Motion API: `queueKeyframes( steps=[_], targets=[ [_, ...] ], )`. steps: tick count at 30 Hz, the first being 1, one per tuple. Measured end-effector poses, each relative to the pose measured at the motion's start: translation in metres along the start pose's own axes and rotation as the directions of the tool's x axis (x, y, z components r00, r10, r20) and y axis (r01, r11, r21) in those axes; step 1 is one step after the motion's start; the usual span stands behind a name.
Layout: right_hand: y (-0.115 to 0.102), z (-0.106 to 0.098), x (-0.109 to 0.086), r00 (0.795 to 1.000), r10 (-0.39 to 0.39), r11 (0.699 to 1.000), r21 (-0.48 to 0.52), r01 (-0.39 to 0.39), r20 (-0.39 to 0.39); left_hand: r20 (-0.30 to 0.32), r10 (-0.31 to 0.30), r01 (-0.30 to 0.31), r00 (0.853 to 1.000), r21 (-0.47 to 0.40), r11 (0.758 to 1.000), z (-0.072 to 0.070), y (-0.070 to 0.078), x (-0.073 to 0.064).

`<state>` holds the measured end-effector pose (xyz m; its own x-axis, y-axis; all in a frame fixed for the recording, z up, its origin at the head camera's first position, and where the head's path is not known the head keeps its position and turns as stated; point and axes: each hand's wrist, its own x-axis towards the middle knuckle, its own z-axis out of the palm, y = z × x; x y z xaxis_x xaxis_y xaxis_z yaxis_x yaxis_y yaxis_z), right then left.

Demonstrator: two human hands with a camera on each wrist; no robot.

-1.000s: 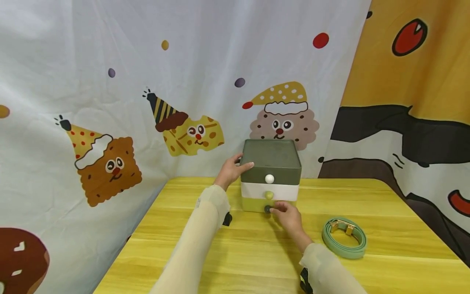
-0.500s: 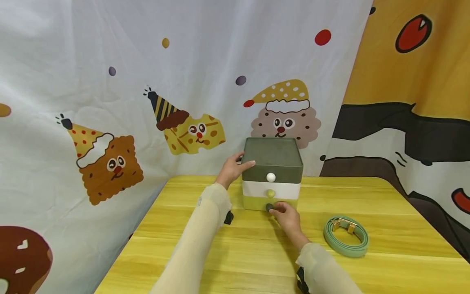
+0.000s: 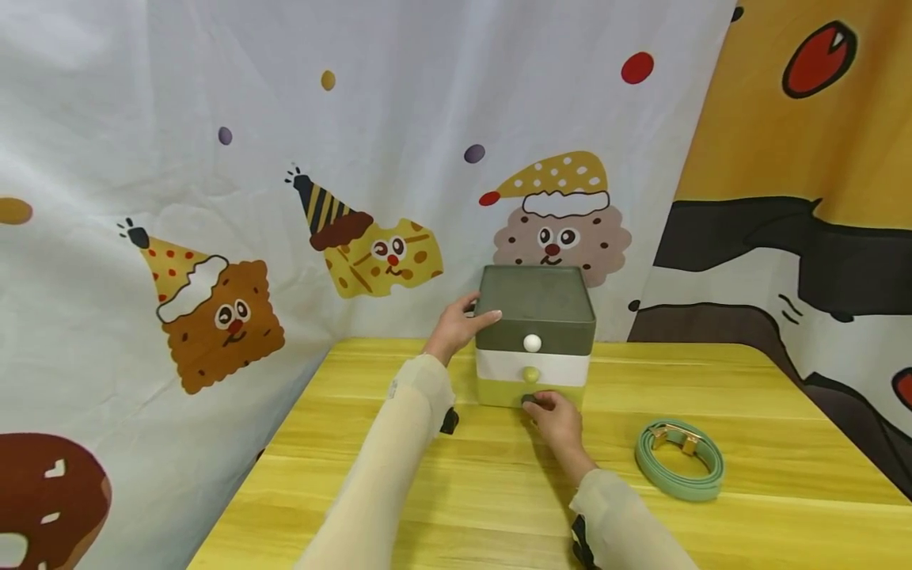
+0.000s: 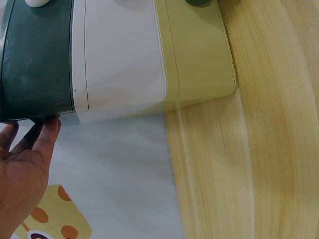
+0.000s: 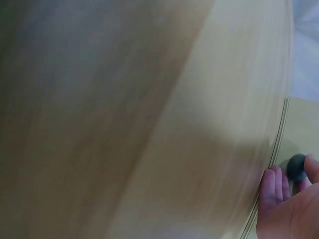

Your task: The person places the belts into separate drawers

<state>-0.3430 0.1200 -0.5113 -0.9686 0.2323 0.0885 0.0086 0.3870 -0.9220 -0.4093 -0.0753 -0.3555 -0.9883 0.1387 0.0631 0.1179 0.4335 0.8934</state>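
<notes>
A small three-tier drawer box (image 3: 499,366) stands at the table's back, dark green on top, white in the middle, yellow-green below. All its drawers look closed. My left hand (image 3: 450,328) rests against the upper left side, its thumb lying near the top front edge. In the left wrist view, fingertips (image 4: 50,124) touch the dark green tier's side. Low at the front, my right hand (image 3: 559,422) pinches the dark round knob (image 3: 528,399) of the bottom drawer. The right wrist view shows thumb and fingers around that knob (image 5: 296,167). A white knob (image 3: 532,343) and a yellow-green knob (image 3: 530,374) sit above.
A coiled light green belt (image 3: 680,475) with a gold buckle lies on the wooden table (image 3: 484,507), right of my right hand. Behind the box hangs a white curtain (image 3: 399,158) printed with cartoon snacks.
The head view has shifted slightly. My right fingers now cover more of the dark knob. My left hand keeps its place on the box, and the drawers look the same.
</notes>
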Motion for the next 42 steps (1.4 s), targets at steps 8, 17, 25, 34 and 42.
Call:
queueKeyframes(
  steps=[8,17,25,34,42],
  targets=[
    [0.0,0.002,0.001,0.999,-0.012,0.999,-0.044,0.01,-0.043,0.005,0.003,-0.003,1.0,-0.006,1.0,0.0,0.003,0.0],
    [-0.002,0.0,-0.002,0.999,-0.024,0.999,-0.041,0.022,-0.039,0.005,0.007,-0.007,1.0,-0.008,1.0,0.001,0.0,0.002],
    [-0.004,-0.004,-0.008,1.0,-0.02,0.998,-0.059,0.019,-0.017,-0.004,0.007,-0.007,1.0,-0.002,1.0,0.001,0.0,0.001],
    [-0.003,-0.006,-0.016,1.0,-0.015,1.0,-0.026,0.016,0.026,-0.003,0.008,-0.008,1.0,0.005,1.0,0.0,-0.001,0.0],
    [0.0,-0.009,-0.023,0.998,-0.008,1.0,0.02,0.007,0.06,0.0,0.021,-0.021,1.0,-0.002,1.0,0.0,-0.001,0.0]
  ],
)
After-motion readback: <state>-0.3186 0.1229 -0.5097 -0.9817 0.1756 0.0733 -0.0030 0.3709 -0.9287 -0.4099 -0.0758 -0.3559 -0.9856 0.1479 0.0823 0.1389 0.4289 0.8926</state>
